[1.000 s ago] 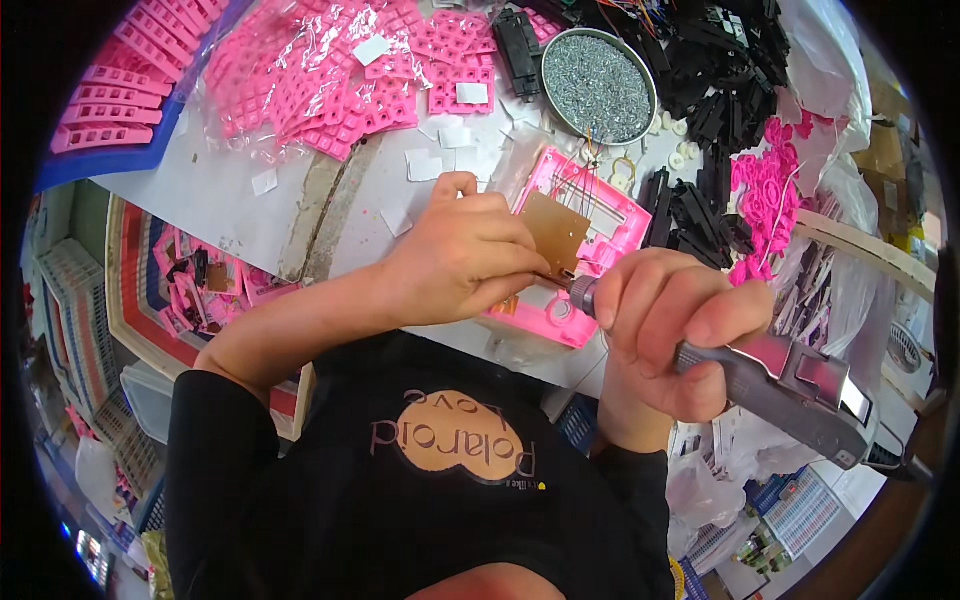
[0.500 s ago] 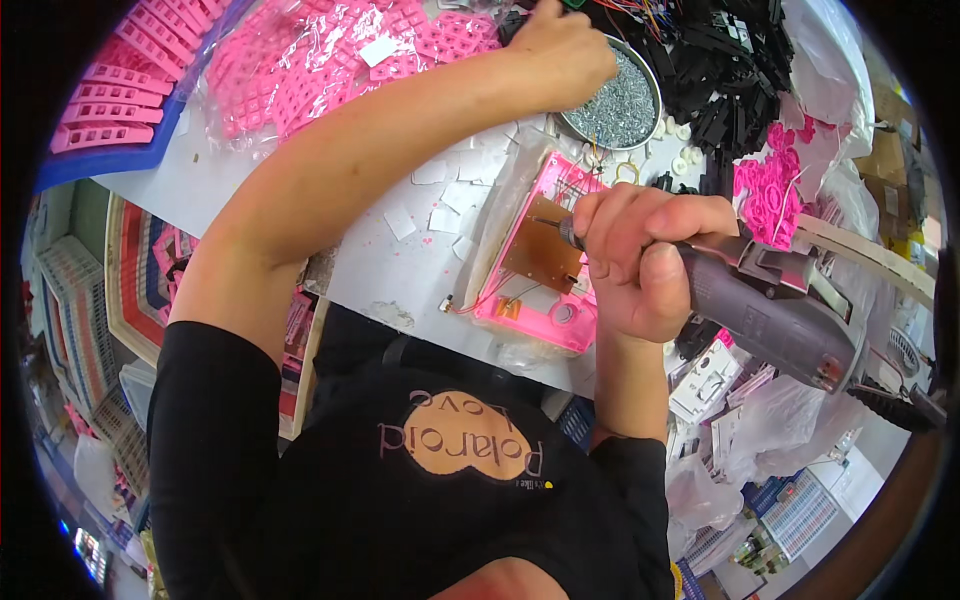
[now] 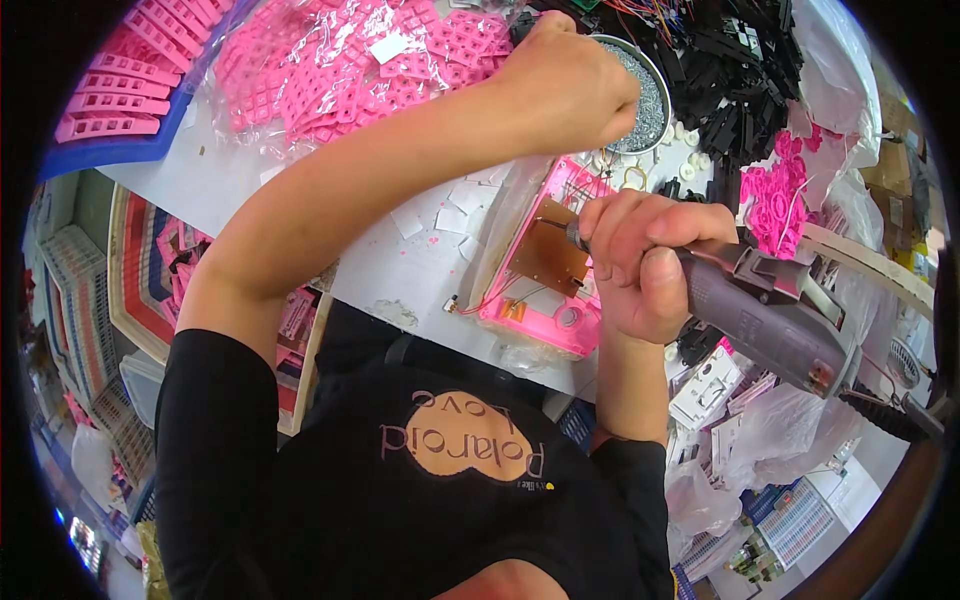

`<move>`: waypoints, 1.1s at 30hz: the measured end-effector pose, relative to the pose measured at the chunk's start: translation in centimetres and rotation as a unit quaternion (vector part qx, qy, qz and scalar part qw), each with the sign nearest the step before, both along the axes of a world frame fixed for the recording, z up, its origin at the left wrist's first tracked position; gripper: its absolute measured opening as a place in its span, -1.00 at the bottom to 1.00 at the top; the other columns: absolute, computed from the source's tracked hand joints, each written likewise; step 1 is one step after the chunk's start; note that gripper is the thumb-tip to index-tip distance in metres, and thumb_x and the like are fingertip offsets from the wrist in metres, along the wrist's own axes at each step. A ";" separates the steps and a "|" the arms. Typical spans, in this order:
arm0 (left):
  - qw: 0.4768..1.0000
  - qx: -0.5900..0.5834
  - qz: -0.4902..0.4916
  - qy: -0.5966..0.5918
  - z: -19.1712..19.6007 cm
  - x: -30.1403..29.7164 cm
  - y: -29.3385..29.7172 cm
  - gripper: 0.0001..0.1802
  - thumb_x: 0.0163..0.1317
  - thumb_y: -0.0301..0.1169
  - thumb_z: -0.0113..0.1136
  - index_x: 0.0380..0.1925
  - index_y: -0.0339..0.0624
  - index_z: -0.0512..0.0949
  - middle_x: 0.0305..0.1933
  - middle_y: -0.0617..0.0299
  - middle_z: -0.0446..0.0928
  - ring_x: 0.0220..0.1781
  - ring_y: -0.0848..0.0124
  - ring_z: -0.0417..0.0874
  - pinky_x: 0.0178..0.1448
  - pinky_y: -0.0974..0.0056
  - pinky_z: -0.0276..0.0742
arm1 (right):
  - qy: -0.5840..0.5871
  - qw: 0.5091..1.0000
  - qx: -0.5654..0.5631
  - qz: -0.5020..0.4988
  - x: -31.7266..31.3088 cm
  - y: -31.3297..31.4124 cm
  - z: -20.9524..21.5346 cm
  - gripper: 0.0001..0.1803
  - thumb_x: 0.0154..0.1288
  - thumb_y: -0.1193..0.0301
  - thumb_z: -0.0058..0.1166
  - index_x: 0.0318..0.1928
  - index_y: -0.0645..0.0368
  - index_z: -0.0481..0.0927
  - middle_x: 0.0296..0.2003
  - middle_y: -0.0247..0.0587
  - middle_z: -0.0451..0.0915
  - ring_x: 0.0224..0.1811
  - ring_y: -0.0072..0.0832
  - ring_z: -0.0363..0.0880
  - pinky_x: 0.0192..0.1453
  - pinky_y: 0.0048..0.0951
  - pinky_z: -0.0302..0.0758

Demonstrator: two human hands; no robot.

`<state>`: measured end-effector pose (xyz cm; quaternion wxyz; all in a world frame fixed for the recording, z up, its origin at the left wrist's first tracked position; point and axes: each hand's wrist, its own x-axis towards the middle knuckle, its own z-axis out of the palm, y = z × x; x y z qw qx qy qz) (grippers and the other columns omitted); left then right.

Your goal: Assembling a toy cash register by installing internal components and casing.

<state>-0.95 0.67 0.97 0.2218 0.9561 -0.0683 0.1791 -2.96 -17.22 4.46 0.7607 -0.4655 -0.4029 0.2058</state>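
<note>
My right hand (image 3: 650, 255) is wrapped around a dark grey power screwdriver (image 3: 770, 325). Its thin bit extends left over a brown circuit board (image 3: 548, 257); whether the tip touches cannot be told. That board lies inside a bright pink plastic housing (image 3: 555, 335) with thin wires, resting on clear plastic wrap. My left hand (image 3: 580, 90) is closed, above the near-left side of a round metal bowl of small silver screws (image 3: 650, 110). Its fingertips are turned down out of sight, so anything pinched there is hidden.
Bagged pink parts (image 3: 340, 75) lie at the back left beside a blue crate (image 3: 110, 150) of pink pieces. Black plastic parts (image 3: 735, 95) are heaped at the back right, near pink loops (image 3: 778, 195). White paper pieces (image 3: 455, 215) scatter across the table.
My left hand has drawn slightly nearer and to the right, from the bowl's far-left edge. The right hand and screwdriver stay nearly still over the board.
</note>
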 end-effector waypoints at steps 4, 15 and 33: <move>0.998 -0.036 -0.002 -0.041 1.3 -4.7 0.2 -0.83 0.18 -0.26 0.32 -0.28 -0.06 0.68 -0.29 0.23 0.66 -0.22 0.26 0.67 -0.01 0.09 0.42 | 0.005 1.000 0.019 0.011 0.1 0.3 -0.2 -0.75 0.45 0.34 0.12 -0.07 0.14 0.35 -0.59 -0.30 0.41 -0.59 -0.48 0.35 -0.37 -0.30 0.41; 0.919 -0.382 -0.021 0.098 -0.1 -13.4 -1.9 -0.87 0.15 -0.51 0.38 -0.34 -0.23 0.60 -0.18 0.15 0.71 -0.27 0.29 0.67 -0.22 0.24 0.53 | 0.016 0.997 0.074 0.023 -0.3 0.1 1.7 -0.72 0.37 0.40 0.20 -0.09 0.18 0.36 -0.58 -0.23 0.43 -0.57 -0.47 0.35 -0.39 -0.29 0.44; 0.869 -0.464 -0.111 -0.130 -1.8 -15.1 -3.8 -0.76 0.12 -0.69 0.43 -0.32 -0.22 0.54 -0.17 -0.06 0.72 -0.20 0.19 0.81 -0.19 0.28 0.72 | 0.092 0.985 0.125 0.076 -0.4 -1.1 5.0 -0.76 0.39 0.19 0.13 -0.08 0.00 0.48 -0.62 -0.54 0.44 -0.62 -0.66 0.37 -0.26 -0.48 0.45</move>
